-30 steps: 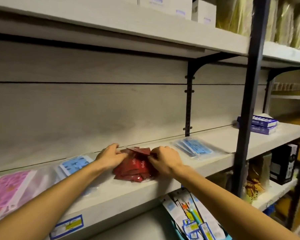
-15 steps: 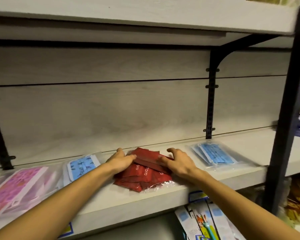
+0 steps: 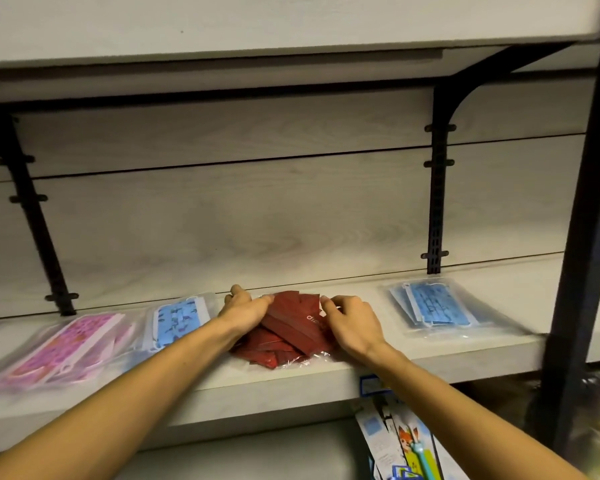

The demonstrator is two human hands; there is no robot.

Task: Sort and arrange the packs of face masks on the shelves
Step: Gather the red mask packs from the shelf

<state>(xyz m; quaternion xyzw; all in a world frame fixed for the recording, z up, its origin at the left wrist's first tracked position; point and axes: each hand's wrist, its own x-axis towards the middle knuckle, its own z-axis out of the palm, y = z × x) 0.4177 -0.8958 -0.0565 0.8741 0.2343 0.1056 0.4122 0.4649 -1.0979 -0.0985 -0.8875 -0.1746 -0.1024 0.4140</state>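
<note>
A pile of red mask packs (image 3: 293, 329) lies at the middle of the pale wood-grain shelf (image 3: 291, 377), close to its front edge. The packs are dark red, flat and rectangular, fanned over one another at different angles, with small white lettering on the topmost one and crinkled clear plastic showing along the near edge of the heap. The left hand (image 3: 245, 311) rests on the left side of the pile, its fingers curled over the far edge and thumb pressed onto the top pack, gripping it. The right hand (image 3: 350, 323) sits at the right side, fingertips bent and pinching the edge of the top pack. Just left of the pile lies a clear bag holding a blue patterned mask pack (image 3: 179, 318), partly hidden by the left forearm, and beyond it a pink patterned mask pack (image 3: 66, 348), blurred. Well apart to the right lies a plain blue mask pack (image 3: 433, 308) in a clear sleeve, near a black upright post (image 3: 582, 237). Below the shelf edge, colourful carded items (image 3: 400, 445) hang.
</note>
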